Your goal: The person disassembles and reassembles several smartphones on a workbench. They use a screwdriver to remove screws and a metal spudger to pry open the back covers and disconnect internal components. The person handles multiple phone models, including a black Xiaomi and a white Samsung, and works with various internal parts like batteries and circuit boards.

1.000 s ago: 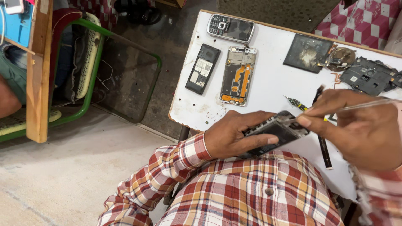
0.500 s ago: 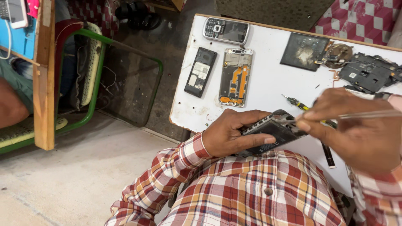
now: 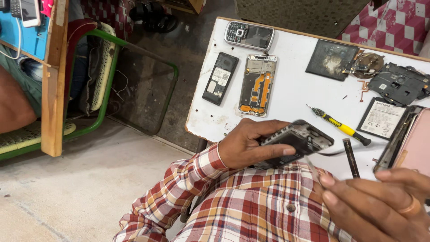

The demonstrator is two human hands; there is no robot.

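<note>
My left hand [image 3: 248,145] grips a dark, opened phone body [image 3: 301,138] by its edges, holding it tilted above my checked shirt at the near edge of the white table [image 3: 291,105]. A thin black cable trails from the phone's right end. My right hand [image 3: 380,204] is low at the right, apart from the phone, with a ring on one finger. Its fingertips pinch a thin metal tool [image 3: 312,169] whose tip points up towards the phone body.
On the table lie a keypad phone [image 3: 249,35], a black back cover [image 3: 220,78], an open phone frame with orange flex [image 3: 257,85], a dark square plate [image 3: 331,59], a black inner frame [image 3: 398,83], a battery [image 3: 380,118], a yellow screwdriver [image 3: 342,127] and a pink phone [image 3: 414,141]. A green-framed chair [image 3: 107,80] stands at left.
My right hand has drawn back from the phone body, down and to the right, with the thin tool still in it. The left hand keeps its hold on the phone body.
</note>
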